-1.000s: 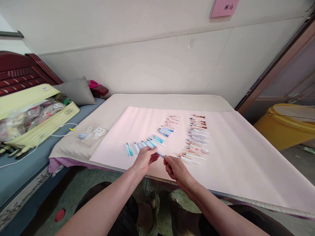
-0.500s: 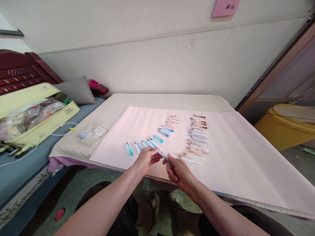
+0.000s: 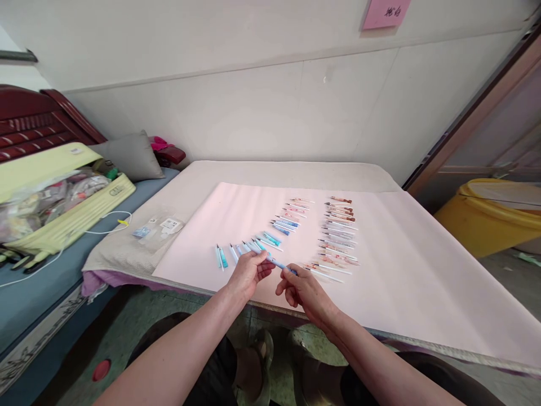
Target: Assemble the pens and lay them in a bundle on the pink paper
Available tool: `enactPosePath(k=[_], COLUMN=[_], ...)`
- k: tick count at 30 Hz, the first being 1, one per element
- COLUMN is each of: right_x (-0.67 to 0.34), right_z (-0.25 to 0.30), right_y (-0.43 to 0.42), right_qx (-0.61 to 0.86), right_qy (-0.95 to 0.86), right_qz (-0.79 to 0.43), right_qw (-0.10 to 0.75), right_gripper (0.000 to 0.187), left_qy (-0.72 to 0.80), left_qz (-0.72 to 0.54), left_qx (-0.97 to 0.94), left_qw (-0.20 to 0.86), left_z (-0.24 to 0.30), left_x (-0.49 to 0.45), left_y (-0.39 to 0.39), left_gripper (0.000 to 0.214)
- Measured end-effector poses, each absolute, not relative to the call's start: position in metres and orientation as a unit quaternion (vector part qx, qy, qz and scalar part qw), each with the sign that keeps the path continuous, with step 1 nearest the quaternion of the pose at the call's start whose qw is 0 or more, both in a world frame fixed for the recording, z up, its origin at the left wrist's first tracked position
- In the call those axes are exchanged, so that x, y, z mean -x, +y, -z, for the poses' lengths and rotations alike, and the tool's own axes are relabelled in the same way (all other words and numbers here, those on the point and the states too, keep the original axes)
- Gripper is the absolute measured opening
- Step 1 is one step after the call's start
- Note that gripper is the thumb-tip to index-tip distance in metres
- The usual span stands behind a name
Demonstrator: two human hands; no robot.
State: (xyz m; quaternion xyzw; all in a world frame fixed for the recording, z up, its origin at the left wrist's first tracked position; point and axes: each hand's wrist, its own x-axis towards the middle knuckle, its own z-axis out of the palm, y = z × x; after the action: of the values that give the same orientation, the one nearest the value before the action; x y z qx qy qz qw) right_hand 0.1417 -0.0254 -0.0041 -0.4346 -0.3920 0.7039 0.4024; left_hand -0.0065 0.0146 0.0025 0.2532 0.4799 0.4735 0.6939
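A light blue pen (image 3: 277, 263) is held level over the near edge of the pink sheet (image 3: 406, 265). My left hand (image 3: 250, 273) pinches it near its left part, thumb on top. My right hand (image 3: 299, 285) has thumb and forefinger on its right end, the other fingers curled below. Just beyond my left hand, teal and blue pens (image 3: 270, 238) lie in a slanting line, with two teal pens (image 3: 221, 257) at its left end. Pink-patterned pens (image 3: 296, 210) continue the line at the back. Right of my right hand runs a column of brown, grey and red-patterned pens (image 3: 339, 237).
Clear plastic packaging (image 3: 158, 230) lies on the beige cover at left. A pale yellow case (image 3: 71, 192) of bagged items rests on the blue bed, near a grey pillow (image 3: 129, 157). A yellow bin (image 3: 486, 217) stands at right. The wall rises behind.
My right hand's fingers have shifted slightly along the pen's right end, and the forefinger looks straighter. My left hand keeps its hold. The laid-out pens stay put.
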Motion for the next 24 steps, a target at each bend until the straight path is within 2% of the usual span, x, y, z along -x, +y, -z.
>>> enactPosePath(k=[5,11,17,22,24], right_x=[-0.1445,-0.1455,-0.1433,-0.1457,-0.1464], right_z=[0.0075,0.0048,0.0086,0.0089,0.0092], right_y=[-0.0223,-0.0178,-0.0186,-0.0166,-0.0164], right_qx=[0.463,0.507,0.515,0.519,0.53], right_qy=[-0.381,-0.382,-0.42,-0.449,-0.453], right_qz=[-0.691,-0.635,-0.601,-0.555,-0.556], right_qw=[0.404,0.44,0.444,0.47,0.452], right_gripper=[0.04,0.024,0.024,0.028,0.038], left_qy=[0.491,0.504,0.5,0.503,0.501], left_qz=[-0.486,-0.503,-0.51,-0.502,-0.5], left_qx=[-0.242,-0.219,-0.218,-0.219,-0.222], left_qw=[0.681,0.668,0.665,0.669,0.67], left_z=[-0.0042,-0.0045,-0.0057,-0.0057,-0.0057], left_x=[0.0084,0.0124,0.0133,0.0138,0.0134], left_y=[0.0168,0.0221,0.0211,0.0208,0.0208], left_gripper=[0.022,0.023,0.023,0.023,0.023])
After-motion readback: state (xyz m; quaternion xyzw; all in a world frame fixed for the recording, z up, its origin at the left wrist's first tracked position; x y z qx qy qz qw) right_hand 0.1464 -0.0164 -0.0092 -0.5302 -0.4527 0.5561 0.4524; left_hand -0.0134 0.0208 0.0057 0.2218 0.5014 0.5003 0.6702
